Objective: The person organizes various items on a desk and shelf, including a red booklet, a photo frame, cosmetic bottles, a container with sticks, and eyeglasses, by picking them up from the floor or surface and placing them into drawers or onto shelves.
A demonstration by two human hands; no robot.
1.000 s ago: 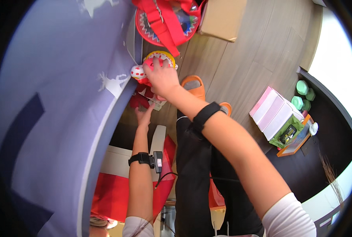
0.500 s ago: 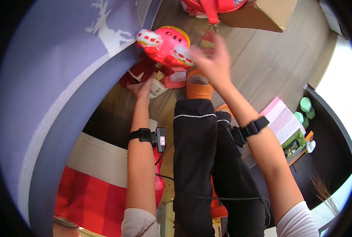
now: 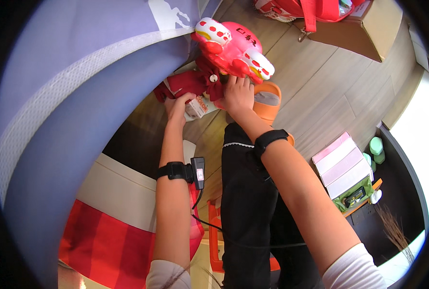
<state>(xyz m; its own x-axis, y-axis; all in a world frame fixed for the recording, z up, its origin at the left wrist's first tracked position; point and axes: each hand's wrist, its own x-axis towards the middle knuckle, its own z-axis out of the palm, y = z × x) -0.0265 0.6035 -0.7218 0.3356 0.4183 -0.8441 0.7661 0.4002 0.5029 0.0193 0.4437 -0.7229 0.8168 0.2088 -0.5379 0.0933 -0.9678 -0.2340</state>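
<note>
Left hand (image 3: pixel 177 103): fingers closed on a small white box (image 3: pixel 195 107), held just under the dark red cloth (image 3: pixel 188 84).
Right hand (image 3: pixel 237 95): fingers spread and pressed against the underside of the red plush toy (image 3: pixel 231 48); grip open, not wrapped round it.
Toy position: raised above the wooden floor (image 3: pixel 320 86), beside the edge of the purple bedding (image 3: pixel 79 96), touching the red cloth below it.
Toy axis: long axis ran from upper left to lower right in the head view; white, red-spotted ends at both tips, the lower-right tip pointing toward the orange slipper (image 3: pixel 267 101). Front or back not told apart.
Progress: toy and box both in hand, neither set down; judged mid-handling, with placing of both left to do.
Surroundings: pink and white boxes (image 3: pixel 342 161) well apart at right; cardboard box (image 3: pixel 368 26) and red bag (image 3: pixel 315 7) at top.
Wrists: black bands on both.
</note>
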